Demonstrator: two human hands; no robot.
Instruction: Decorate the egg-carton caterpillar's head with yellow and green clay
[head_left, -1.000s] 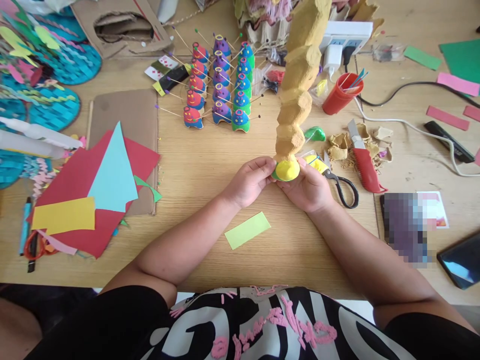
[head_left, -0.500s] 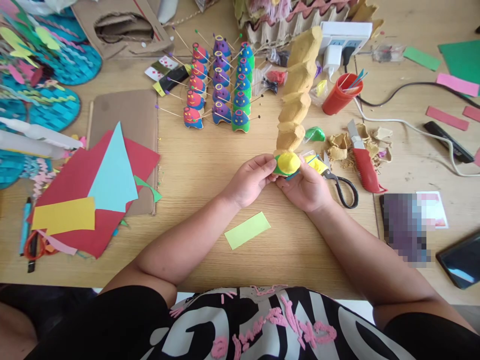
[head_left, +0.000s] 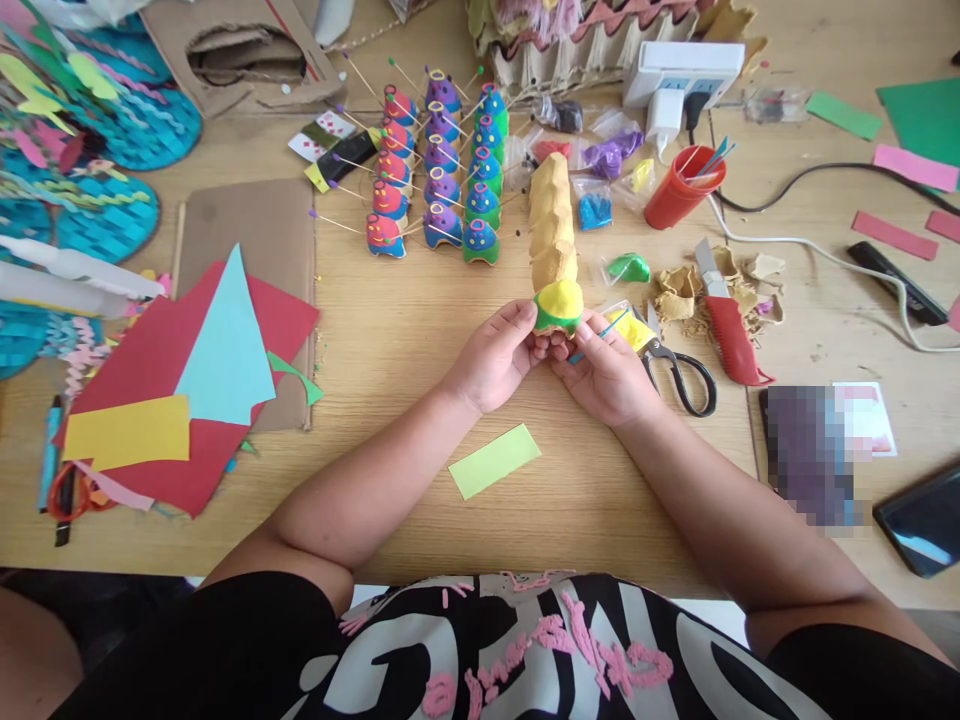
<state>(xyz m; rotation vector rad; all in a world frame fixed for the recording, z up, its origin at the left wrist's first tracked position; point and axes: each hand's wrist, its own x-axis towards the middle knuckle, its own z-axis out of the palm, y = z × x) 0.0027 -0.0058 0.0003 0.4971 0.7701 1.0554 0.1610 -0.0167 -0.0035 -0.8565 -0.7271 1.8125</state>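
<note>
Between my hands is a long tan egg-carton strip (head_left: 553,215), its near end cup covered with yellow clay (head_left: 560,298) above a green lower band. My left hand (head_left: 499,352) pinches the left side of that end cup. At the cup's right side, my right hand (head_left: 609,372) grips the strip and also has a thin blue stick (head_left: 613,324) between its fingers. The strip points away from me, its far end near bags of coloured clay. A pale green paper rectangle (head_left: 495,461) lies on the table below my hands.
Three decorated egg-carton caterpillars (head_left: 442,190) stand at the back. Scissors (head_left: 694,385), a red-handled knife (head_left: 731,335) and a red cup (head_left: 679,190) are on the right. Coloured paper (head_left: 225,350) on cardboard (head_left: 247,215) lies left. A phone (head_left: 924,520) sits far right.
The strip has swung left and tipped lower, uncovering the purple and blue clay bags. More of the green band now shows, and both hands have shifted slightly left.
</note>
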